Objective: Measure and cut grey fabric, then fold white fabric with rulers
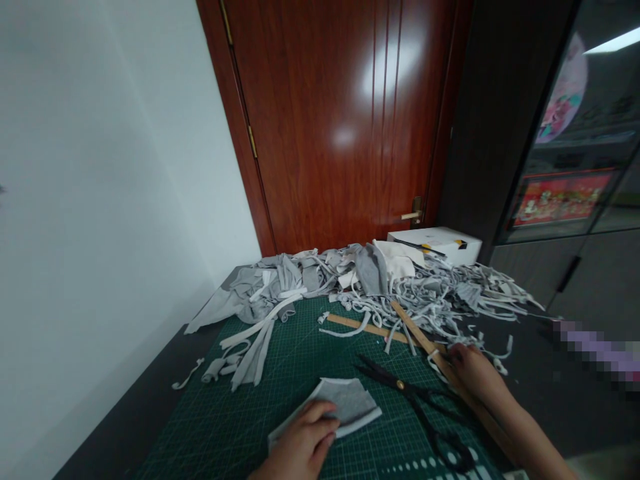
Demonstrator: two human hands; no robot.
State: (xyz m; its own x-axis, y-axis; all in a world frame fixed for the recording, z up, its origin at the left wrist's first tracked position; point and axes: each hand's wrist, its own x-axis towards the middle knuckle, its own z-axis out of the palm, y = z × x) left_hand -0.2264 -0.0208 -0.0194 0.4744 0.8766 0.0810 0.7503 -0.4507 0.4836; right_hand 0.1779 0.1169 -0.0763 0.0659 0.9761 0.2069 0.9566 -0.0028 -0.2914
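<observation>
Pressing down with flat, spread fingers, the left hand [303, 443] is pinning a folded grey fabric piece [345, 403] to the green cutting mat [240, 413] at the near edge of the counter [115, 413]. The right hand [473, 370] is lying on a long wooden ruler [425, 343], its grip hidden, so pinching or loose cannot be told, with black scissors [415, 393] just beside it. No readable writing is showing on the white box [435, 243] behind the heap of grey fabric strips [400, 287].

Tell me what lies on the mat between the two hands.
In the head view, black scissors lie on the green cutting mat, between the left hand on the grey fabric piece and the right hand on the wooden ruler.
</observation>
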